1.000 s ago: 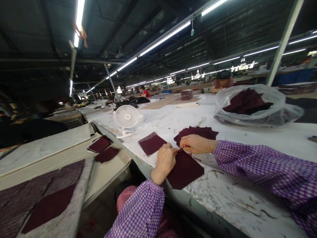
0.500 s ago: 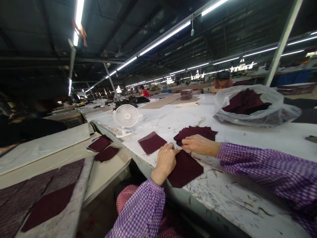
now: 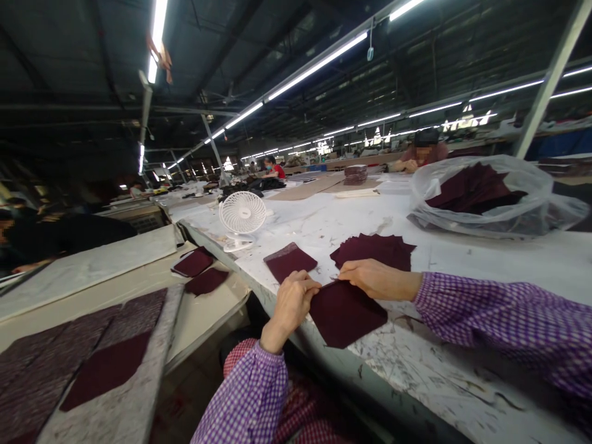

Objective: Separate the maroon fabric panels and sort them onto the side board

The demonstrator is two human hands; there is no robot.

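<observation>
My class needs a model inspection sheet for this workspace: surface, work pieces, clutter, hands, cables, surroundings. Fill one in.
Surface: white tabletop, marked with dark streaks.
Work pieces: dark red cloth piece at the near edge; fanned pile beyond the right hand; another piece beyond the left hand.
Clutter: thread-like scraps; white fan; clear plastic bag holding dark red pieces.
Hands: both at the cloth piece's far edge; how firmly they grip cannot be told.
Cables: a cord hangs from the overhead lights; at the fan, nothing seen.
Surroundings: side table at left with more pieces; co-worker beyond the bag.
</observation>
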